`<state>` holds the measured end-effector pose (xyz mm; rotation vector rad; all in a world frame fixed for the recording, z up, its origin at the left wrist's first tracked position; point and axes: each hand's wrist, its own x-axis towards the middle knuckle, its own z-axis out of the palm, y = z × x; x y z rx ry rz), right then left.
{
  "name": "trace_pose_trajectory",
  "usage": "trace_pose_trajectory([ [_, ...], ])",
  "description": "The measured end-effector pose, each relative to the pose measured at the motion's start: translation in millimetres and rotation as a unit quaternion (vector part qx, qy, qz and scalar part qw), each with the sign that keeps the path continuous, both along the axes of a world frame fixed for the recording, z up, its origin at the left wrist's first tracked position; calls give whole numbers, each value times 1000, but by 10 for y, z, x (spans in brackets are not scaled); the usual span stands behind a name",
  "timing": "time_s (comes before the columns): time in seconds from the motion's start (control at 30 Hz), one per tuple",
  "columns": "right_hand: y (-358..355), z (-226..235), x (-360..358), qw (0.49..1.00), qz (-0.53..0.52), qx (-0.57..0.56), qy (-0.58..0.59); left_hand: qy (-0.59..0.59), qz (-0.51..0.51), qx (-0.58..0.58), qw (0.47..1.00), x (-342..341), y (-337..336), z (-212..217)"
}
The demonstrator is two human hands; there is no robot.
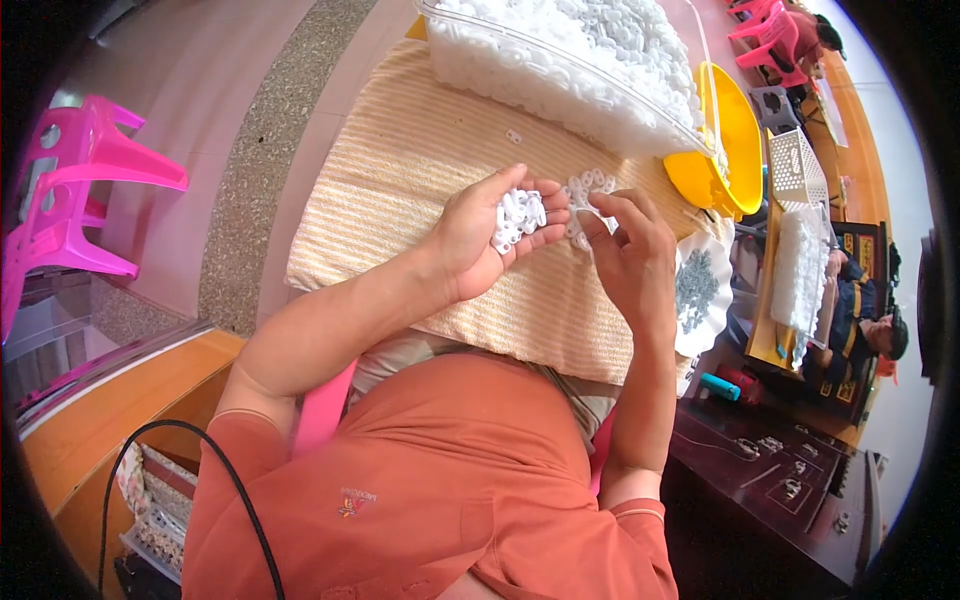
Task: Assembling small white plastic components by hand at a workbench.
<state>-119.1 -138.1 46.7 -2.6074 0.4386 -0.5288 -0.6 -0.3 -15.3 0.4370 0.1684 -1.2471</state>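
The left hand [485, 235] cups a heap of small white plastic pieces [518, 218], too many to count; the right hand [630, 255] pinches one piece [580, 208] in its grip, above a striped cloth [400, 170].

Mat [400, 190] bare leftward; clear bin [540, 70], yellow bowl [735, 140] block ahead

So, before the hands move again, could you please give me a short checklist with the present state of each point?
1. Left hand cupped, palm up, holding small white plastic pieces: ok.
2. Right hand fingertips at the white pieces on the cloth: ok.
3. Firm pinch on one piece: cannot tell.
4. Striped cloth lies flat: ok.
5. Clear bin of white pieces stands beyond the hands: ok.
6. White dish near the table's edge: cannot tell.
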Motion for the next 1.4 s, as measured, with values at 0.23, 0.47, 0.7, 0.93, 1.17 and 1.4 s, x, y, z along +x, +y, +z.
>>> trace_pose_trajectory([
  [0.23,262,-16,164,995,64,72,-4,-19,-10,-1,1000,-28,19,-25],
  [0.47,253,-74,192,995,76,70,2,-24,-7,25,999,-46,-11,28],
  [0.7,301,-14,194,997,63,39,30,-49,-29,20,998,-19,31,-24],
  [0.93,270,2,166,996,75,-6,38,-47,-18,56,997,-69,-7,43],
  [1.17,249,-68,161,990,81,117,-25,-42,-14,18,999,-55,-4,48],
  [1.4,199,-91,110,980,63,168,-80,-36,-8,-19,999,-49,6,9],
])
